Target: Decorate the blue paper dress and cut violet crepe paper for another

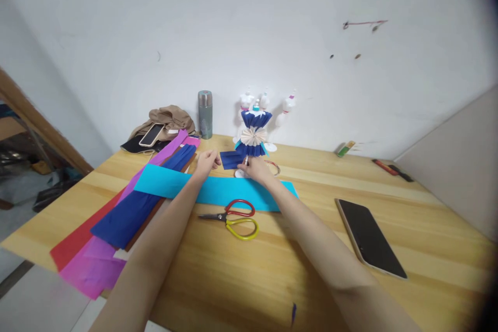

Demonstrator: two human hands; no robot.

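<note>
While hands (229, 163) pinch blue paper (230, 160), scissors (233, 216) near; pen maybe.

A big white wall (272, 26) fills the back of the room. It has some small dark spots and a thin red mark (363, 23) high on the right side. In front of it stands a light wooden desk (428, 207) with pale stripes in the grain. A grey panel (455, 161) leans in at the right edge. On the left, a brown wooden beam (35, 124) slants down, and the grey floor (15, 212) shows below it. The light is soft and even, with no strong shadows.
</note>
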